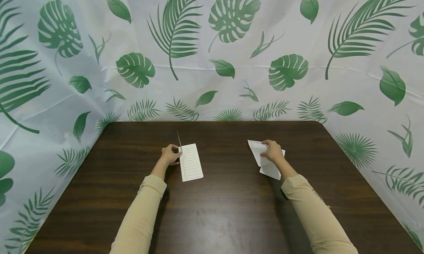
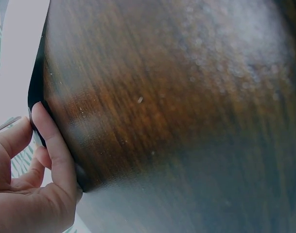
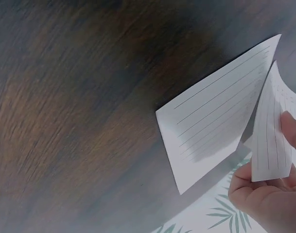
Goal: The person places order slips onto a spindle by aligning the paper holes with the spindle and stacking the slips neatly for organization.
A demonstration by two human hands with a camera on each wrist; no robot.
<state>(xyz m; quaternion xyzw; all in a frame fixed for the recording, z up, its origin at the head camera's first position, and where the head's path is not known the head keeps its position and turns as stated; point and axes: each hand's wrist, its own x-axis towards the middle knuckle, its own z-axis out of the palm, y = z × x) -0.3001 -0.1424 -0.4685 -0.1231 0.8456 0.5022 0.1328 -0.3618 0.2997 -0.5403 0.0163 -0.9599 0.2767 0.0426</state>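
Note:
A lined white notepad point(image 1: 191, 163) lies left of the table's middle. My left hand point(image 1: 169, 155) pinches its left edge, thumb on the near face and fingers around the side. From the thumb a thin grey strip point(image 1: 179, 139) points away from me; its kind is hard to make out. In the left wrist view the pad's white face point(image 2: 19, 53) stands steeply, with dark along its edge. To the right, my right hand point(image 1: 274, 151) holds a lined paper piece point(image 3: 274, 131) between thumb and fingers. A larger lined paper piece point(image 3: 218, 111) adjoins it, tilted over the wood.
A dark brown wooden table point(image 1: 225, 206) with rounded far corners spreads under both hands. Behind it and along both sides hangs a white cloth point(image 1: 198, 25) printed with green leaves. Light glares off the table's near middle.

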